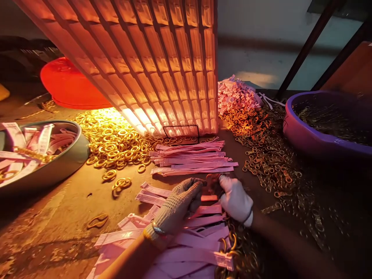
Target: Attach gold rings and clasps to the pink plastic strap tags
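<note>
My left hand [181, 197], in a knitted glove with dots, is closed in a pinch above a pile of pink fabric straps [174, 255]. Close to it on the right, my right hand [236, 198], in a white glove, is also closed. A dark, blurred thing [213, 185] shows between the fingertips; its kind cannot be told. Some straps in the lower pile carry metal rings [232, 241] at their right ends. Just beyond both hands lies a bundle of narrower pink straps [194, 157], laid side by side.
A ribbed panel [171, 73] stands behind the straps. At left are gold rings [116, 143], a red lamp shade [72, 85] and a grey basin [83, 147] of straps. Metal fittings [273, 166], a heap of short pink strips [236, 95] and a purple basin [314, 133] lie right.
</note>
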